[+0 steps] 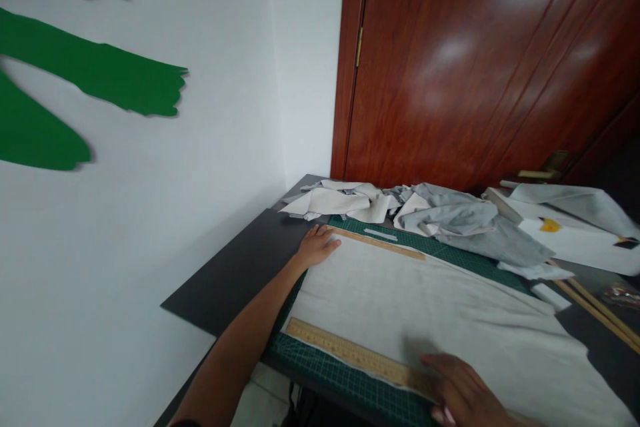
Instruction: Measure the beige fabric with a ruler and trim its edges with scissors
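A pale cloth [390, 293] lies spread over a green cutting mat [345, 363] on the table. My left hand [317, 245] rests with its fingers apart at the cloth's far left corner, touching the left end of a wooden ruler [385, 243] along the far edge. Another wooden ruler [345, 350] lies along the near edge. My right hand [465, 390] is over that ruler's right end, fingers mostly curled. A small pinkish tip shows under them; I cannot make out whether it is a held thing or a nail.
Behind the mat lie crumpled grey and white fabric pieces [445, 210] and a short pale strip [381, 235]. A white box [575, 233] and wooden sticks [595, 307] are at the right. A dark board [235, 267] meets the wall at the left. A brown door [450, 80] stands behind.
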The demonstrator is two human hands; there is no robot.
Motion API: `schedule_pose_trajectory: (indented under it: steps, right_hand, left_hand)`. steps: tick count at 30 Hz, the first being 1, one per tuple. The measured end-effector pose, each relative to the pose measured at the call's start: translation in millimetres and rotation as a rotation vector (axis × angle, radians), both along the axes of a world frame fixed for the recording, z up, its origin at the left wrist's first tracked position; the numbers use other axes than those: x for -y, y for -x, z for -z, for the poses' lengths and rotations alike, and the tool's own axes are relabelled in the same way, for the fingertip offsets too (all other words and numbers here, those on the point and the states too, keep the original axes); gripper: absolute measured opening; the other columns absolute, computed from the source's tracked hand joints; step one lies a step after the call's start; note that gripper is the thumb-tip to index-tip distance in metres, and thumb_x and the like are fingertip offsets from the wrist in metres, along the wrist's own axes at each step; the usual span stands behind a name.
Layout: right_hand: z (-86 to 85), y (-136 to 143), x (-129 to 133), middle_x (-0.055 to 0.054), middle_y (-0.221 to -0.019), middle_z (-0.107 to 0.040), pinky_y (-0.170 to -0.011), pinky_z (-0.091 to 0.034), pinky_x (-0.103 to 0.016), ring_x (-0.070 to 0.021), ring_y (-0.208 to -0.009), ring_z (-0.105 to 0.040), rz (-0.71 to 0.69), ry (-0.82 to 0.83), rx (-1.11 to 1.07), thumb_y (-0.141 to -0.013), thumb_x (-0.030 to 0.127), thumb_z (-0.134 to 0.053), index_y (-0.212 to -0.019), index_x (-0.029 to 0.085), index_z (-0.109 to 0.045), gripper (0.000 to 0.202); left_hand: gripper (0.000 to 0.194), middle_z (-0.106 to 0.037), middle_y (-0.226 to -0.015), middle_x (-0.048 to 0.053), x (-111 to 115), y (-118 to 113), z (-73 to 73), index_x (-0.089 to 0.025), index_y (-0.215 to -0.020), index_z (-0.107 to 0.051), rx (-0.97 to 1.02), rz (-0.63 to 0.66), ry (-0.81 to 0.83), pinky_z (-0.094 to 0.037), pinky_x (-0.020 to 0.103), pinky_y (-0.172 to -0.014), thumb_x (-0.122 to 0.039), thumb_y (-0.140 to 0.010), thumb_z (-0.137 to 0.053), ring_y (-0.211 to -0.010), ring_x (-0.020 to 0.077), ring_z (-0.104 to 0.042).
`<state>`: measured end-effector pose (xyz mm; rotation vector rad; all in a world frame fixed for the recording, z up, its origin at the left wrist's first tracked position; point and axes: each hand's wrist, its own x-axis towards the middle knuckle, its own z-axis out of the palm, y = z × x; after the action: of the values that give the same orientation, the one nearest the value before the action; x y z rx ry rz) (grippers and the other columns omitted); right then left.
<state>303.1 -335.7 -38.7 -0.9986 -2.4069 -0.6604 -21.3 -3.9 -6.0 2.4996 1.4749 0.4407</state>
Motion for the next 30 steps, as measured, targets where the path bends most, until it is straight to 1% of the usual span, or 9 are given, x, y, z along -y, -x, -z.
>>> schedule_pose_trajectory:
  steps: [6, 10, 13, 18, 22, 24, 27, 29, 30]
  right_hand:
    - [32.6, -11, 3, -0.011, -0.107, -0.083, -0.081, -0.065, -0.033, -0.0244, -0.093, -0.08, 0.142, -0.038, -0.005, -0.108, 0.043, -0.052, -0.094, 0.025, -0.066, 0.027]
    - [32.2, -4, 12, -0.012, -0.119, -0.08, -0.089, -0.065, -0.036, -0.0255, -0.107, -0.078, 0.201, 0.167, -0.153, -0.107, 0.036, -0.054, -0.104, 0.025, -0.068, 0.019]
    - [31.9, -1, 20, -0.013, -0.125, -0.077, -0.096, -0.062, -0.042, -0.0283, -0.115, -0.075, 0.221, 0.246, -0.276, -0.108, 0.035, -0.05, -0.109, 0.024, -0.07, 0.022]
    - [36.0, -2, 23, -0.012, -0.121, -0.077, -0.092, -0.06, -0.044, -0.0293, -0.109, -0.075, 0.189, 0.23, -0.335, -0.107, 0.037, -0.049, -0.112, 0.025, -0.072, 0.026]
    - [32.3, 1, 25, -0.011, -0.114, -0.075, -0.084, -0.059, -0.046, -0.0302, -0.1, -0.073, 0.222, 0.248, -0.341, -0.105, 0.034, -0.05, -0.11, 0.027, -0.071, 0.023]
    - [29.1, 3, 25, -0.01, -0.11, -0.074, -0.081, -0.057, -0.047, -0.0302, -0.096, -0.071, 0.238, 0.278, -0.344, -0.104, 0.033, -0.05, -0.109, 0.028, -0.071, 0.022]
    - [25.4, 5, 24, -0.009, -0.105, -0.073, -0.077, -0.056, -0.045, -0.029, -0.09, -0.07, 0.21, 0.283, -0.351, -0.104, 0.032, -0.05, -0.107, 0.028, -0.07, 0.021]
    - [24.7, 5, 23, -0.009, -0.104, -0.073, -0.075, -0.056, -0.043, -0.0281, -0.088, -0.07, 0.172, 0.272, -0.351, -0.104, 0.032, -0.051, -0.105, 0.028, -0.07, 0.02]
    - [25.0, 4, 23, -0.009, -0.104, -0.073, -0.075, -0.056, -0.043, -0.028, -0.087, -0.07, 0.161, 0.264, -0.35, -0.104, 0.033, -0.051, -0.105, 0.027, -0.069, 0.019]
  left_hand:
    - [0.066, -0.039, -0.172, 0.009, 6, 2, -7.0, -0.026, -0.157, -0.051, 0.106, -0.06, -0.005, -0.025, 0.052, -0.132, -0.064, -0.103, -0.047, -0.163, 0.036, -0.025]
    - [0.062, -0.05, -0.163, 0.014, 25, 2, -8.3, -0.019, -0.155, -0.051, 0.171, -0.16, 0.032, -0.025, 0.051, -0.131, -0.057, -0.108, -0.036, -0.159, 0.0324, -0.036]
    - [0.061, -0.058, -0.158, 0.009, 53, 8, -3.6, -0.022, -0.15, -0.055, 0.184, -0.189, 0.108, -0.026, 0.049, -0.132, -0.061, -0.106, -0.039, -0.157, 0.0316, -0.04]
    - [0.065, -0.05, -0.165, 0.008, 118, 31, 5.4, -0.024, -0.157, -0.049, 0.211, -0.192, 0.196, -0.026, 0.045, -0.132, -0.062, -0.109, -0.028, -0.161, 0.0279, -0.034]
    - [0.059, -0.046, -0.168, 0.007, 165, 47, 5.4, -0.026, -0.16, -0.046, 0.212, -0.202, 0.201, -0.023, 0.047, -0.133, -0.057, -0.111, -0.03, -0.163, 0.0256, -0.03]
    - [0.06, -0.036, -0.173, 0.008, 186, 49, 2.3, -0.026, -0.162, -0.043, 0.197, -0.215, 0.157, -0.019, 0.05, -0.134, -0.056, -0.109, -0.04, -0.165, 0.0287, -0.022]
    - [0.067, -0.025, -0.177, 0.009, 216, 41, -2.9, -0.027, -0.157, -0.051, 0.082, -0.062, -0.054, -0.012, 0.061, -0.134, -0.057, -0.099, -0.063, -0.166, 0.0393, -0.008]
    - [0.06, -0.039, -0.172, 0.009, 236, 31, -3.7, -0.027, -0.153, -0.055, 0.001, 0.207, -0.147, -0.015, 0.057, -0.134, -0.053, -0.1, -0.062, -0.165, 0.0352, -0.021]
    - [0.06, -0.048, -0.166, 0.01, 245, 24, -2.8, -0.026, -0.152, -0.056, -0.013, 0.279, -0.152, -0.019, 0.053, -0.134, -0.055, -0.1, -0.063, -0.161, 0.0329, -0.031]
